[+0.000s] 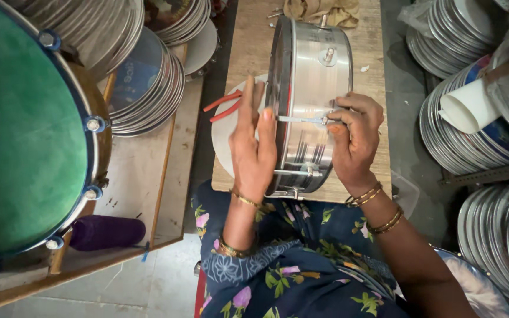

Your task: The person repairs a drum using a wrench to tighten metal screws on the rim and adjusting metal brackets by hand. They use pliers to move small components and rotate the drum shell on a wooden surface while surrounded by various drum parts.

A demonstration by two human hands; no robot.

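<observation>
A shiny steel drum shell [310, 76] stands on its edge on a small wooden board [372, 118] in front of my lap. My left hand [253, 144] lies flat against the shell's left rim, fingers straight and pointing away from me. My right hand [354, 138] pinches a thin metal tension rod [301, 119] that runs across the shell's side. Under the shell lies a white round skin [222, 135], and on it red-handled pliers [222, 106].
A large green-skinned drum [25, 129] with blue rim fills the left. Stacks of round metal frames [148, 82] lie beside it and more stacks [472, 135] at the right. A purple roll [107, 231] rests on a wooden bench. A crumpled cloth [319, 10] lies at the board's far end.
</observation>
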